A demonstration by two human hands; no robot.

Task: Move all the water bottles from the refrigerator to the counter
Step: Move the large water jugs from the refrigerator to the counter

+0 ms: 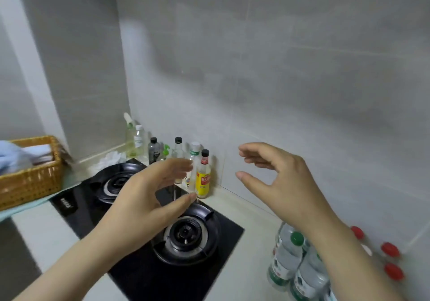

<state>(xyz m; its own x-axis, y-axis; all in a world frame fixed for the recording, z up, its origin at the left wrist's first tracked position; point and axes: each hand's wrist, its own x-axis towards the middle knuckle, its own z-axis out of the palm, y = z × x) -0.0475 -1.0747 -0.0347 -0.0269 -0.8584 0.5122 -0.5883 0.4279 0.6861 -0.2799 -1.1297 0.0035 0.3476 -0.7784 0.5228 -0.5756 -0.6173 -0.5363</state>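
Several bottles (288, 261) stand on the surface (253, 210) at lower right; left hand (149, 198) and right hand (286, 184) hover empty, each grip loosely spread; refrigerator unseen, so I cannot tell how many remain.

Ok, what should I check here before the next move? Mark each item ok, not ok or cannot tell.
1. Left hand free: ok, fingers loosely curved, holding nothing.
2. Right hand free: ok, holding nothing.
3. Water bottles upright on the counter: ok, grouped to the right of the stove.
4. Stove burners off: ok, no flame visible.
5. Refrigerator cleared of bottles: cannot tell, it is out of view.
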